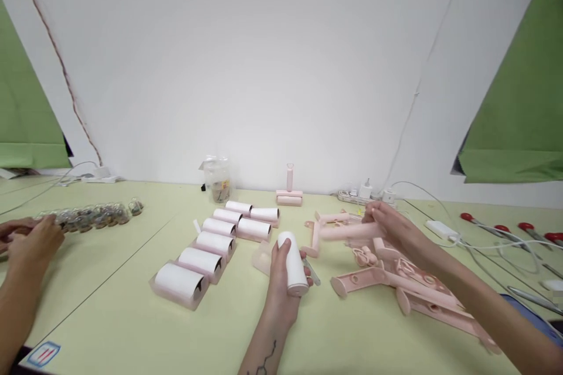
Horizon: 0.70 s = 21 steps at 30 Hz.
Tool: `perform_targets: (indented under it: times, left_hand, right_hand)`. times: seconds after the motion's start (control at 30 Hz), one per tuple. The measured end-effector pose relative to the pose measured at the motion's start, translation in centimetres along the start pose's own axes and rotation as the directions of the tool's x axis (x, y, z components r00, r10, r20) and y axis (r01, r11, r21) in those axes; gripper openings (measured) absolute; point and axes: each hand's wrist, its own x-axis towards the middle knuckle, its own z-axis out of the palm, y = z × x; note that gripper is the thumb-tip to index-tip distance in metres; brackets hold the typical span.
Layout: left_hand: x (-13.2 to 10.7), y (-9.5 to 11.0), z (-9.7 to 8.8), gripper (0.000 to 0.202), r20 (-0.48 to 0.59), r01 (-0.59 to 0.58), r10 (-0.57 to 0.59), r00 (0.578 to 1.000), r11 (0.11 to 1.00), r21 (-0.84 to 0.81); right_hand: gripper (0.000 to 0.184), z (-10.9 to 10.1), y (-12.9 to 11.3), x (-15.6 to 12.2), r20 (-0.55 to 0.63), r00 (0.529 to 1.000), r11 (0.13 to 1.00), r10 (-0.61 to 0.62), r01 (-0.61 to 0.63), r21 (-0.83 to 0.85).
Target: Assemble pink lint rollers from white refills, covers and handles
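At a bench (211, 340), a person's left hand (279, 272) wraps a white roll (292, 261), apparently to steady it, while the right hand (380, 215), held apart, grips a pink part (349, 232) by loose pieces (358, 280) right of the roll, with cased rolls (178, 281) ranked left of it, seemingly for order.

White roll (293, 261) in the left hand (280, 284), pink part (347, 231) in the right hand (382, 217).
Clocked from that roll: upright roller (289, 194) at twelve, more pink pieces (422, 290) on the table (123, 328) at three, other rolls (214, 243) between nine and ten, co-worker's hands (37, 245) farther out at nine.
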Motion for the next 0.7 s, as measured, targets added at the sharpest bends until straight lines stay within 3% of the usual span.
perform_targets:
  times: [0.1,0.17,0.27,0.37,0.53,0.7]
  left_hand:
    - [0.0,-0.3,0.1,0.042,-0.005,-0.042,0.042,0.999,0.998,0.051]
    - [-0.1,-0.7,0.1,0.045,0.052,-0.015,0.009,0.999,0.994,0.107]
    - [-0.2,-1.1,-0.1,0.045,0.189,0.083,-0.121,0.974,0.977,0.198]
    - [-0.3,-1.1,-0.3,0.043,0.274,0.154,-0.23,0.934,0.95,0.272]
    - [-0.7,-0.8,0.0,0.049,0.317,0.2,-0.321,0.892,0.911,0.36]
    - [-0.9,-0.8,0.1,0.054,0.37,0.222,-0.372,0.852,0.895,0.387]
  right_hand:
    - [0.016,1.9,-1.4,-1.6,0.328,0.944,0.995,0.027,-0.056,0.079]
    - [0.011,3.3,-1.7,-2.2,0.445,0.895,0.998,0.011,-0.038,0.05]
    - [0.014,4.9,-1.2,-2.2,0.41,0.911,0.996,-0.054,0.079,-0.045]
    - [0.015,5.4,-0.2,-2.1,0.369,0.929,0.991,-0.04,0.083,-0.101]
    - [0.016,5.2,1.1,-2.6,0.332,0.943,0.993,-0.016,0.053,-0.101]
    - [0.019,5.1,1.5,-3.4,0.261,0.965,0.975,0.027,0.033,-0.221]
